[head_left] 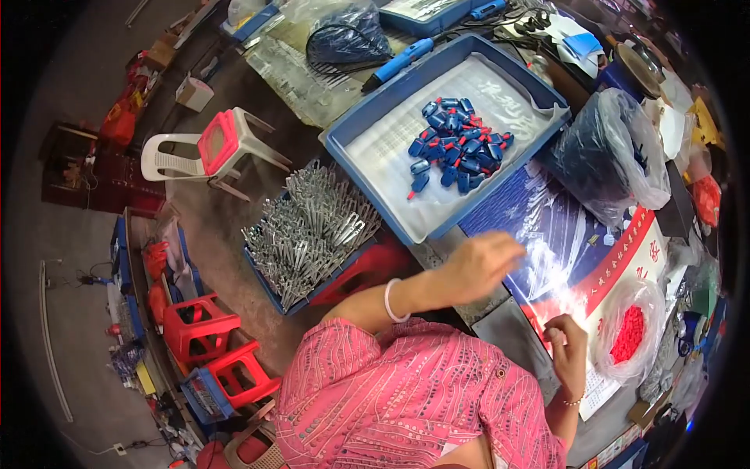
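Observation:
My left hand point(486, 267) is raised over the near edge of a blue and red printed sheet point(551, 234). Its fingers are bent together and slightly blurred; whatever is in them is hidden. Lower right, my right hand point(569, 348) is curled, thumb against fingers, beside a clear plastic bag of small red pieces point(627, 336). What it pinches, if anything, is too small to name. Beyond my left hand stands a blue tray point(367, 184) lined with white sheeting. Small dark-blue plastic parts point(461, 144), several with red tips, lie heaped in it.
Left of the tray, a bin is piled with metal strips point(312, 234). A blue electric screwdriver point(398, 64) rests by the tray's far left corner. A bag of dark parts point(605, 156) sits to its right. A plastic chair point(211, 144) and red stools point(199, 324) stand left.

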Tool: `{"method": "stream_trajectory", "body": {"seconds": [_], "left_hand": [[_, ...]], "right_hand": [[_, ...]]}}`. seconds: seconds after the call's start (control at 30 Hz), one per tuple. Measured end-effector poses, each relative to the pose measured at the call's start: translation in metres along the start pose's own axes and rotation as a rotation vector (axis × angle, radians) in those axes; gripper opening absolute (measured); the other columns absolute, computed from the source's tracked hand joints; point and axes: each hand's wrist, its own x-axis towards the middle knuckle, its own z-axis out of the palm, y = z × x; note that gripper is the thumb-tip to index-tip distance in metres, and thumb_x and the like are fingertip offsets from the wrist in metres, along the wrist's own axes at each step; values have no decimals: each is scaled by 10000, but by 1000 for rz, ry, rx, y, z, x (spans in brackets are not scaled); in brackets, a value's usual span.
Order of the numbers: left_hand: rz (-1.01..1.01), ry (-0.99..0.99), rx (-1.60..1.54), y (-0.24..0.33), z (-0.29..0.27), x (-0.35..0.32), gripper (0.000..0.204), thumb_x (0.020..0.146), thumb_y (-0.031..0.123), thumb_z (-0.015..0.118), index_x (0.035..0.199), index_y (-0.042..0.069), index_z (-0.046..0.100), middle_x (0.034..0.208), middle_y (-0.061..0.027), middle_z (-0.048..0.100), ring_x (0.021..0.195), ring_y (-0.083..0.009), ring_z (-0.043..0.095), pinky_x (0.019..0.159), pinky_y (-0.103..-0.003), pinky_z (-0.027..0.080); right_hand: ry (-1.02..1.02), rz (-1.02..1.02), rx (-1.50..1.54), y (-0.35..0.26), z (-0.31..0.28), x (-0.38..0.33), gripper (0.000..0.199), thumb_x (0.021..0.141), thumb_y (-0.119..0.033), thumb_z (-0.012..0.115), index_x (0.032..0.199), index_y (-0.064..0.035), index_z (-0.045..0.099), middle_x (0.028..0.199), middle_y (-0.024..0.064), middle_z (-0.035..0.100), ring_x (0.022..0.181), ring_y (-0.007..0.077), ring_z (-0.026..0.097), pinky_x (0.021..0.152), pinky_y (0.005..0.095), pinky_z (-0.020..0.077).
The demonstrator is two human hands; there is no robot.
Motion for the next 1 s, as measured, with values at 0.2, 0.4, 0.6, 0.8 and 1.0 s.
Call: {"method": "stream_trajectory", "body": {"seconds": [0.2,0.4,0.6,0.8,1.0], "left_hand": [[-100,-216,-237,-2,42,-24,142,812,20,530,940,-5,586,844,-160,583,751,-316,590,671,-355,478],[-127,-326,-300,3,46,-26,204,812,-43,450,968,-24,580,839,-154,590,755,-258,615,663,-323,478],[-215,-417,-341,-4,51,-34,264,783,-76,411,985,-31,575,871,-155,606,738,-237,636,660,-304,495],[-247,-372,-284,-14,44,-29,260,788,-77,417,988,-33,578,874,-147,611,740,-220,638,668,-294,500],[-184,-427,-343,-12,55,-19,220,811,-53,454,985,-26,586,882,-128,607,747,-188,627,660,-275,494]], "right_hand": [[361,-205,-48,2,-59,36,98,883,-32,484,826,22,542,714,62,541,663,131,539,623,247,430],[567,-355,-31,-36,-130,129,76,885,-45,514,904,27,527,793,32,543,741,96,531,676,226,433],[342,-213,-789,6,-179,246,141,777,-119,509,829,-20,594,792,200,611,759,359,594,679,423,468],[335,-156,-1090,26,-153,285,127,803,-72,482,868,-4,567,784,189,636,783,328,637,669,412,505],[379,-160,-1069,23,-158,280,123,779,-73,499,862,3,547,766,187,628,759,330,630,645,417,495]]}}
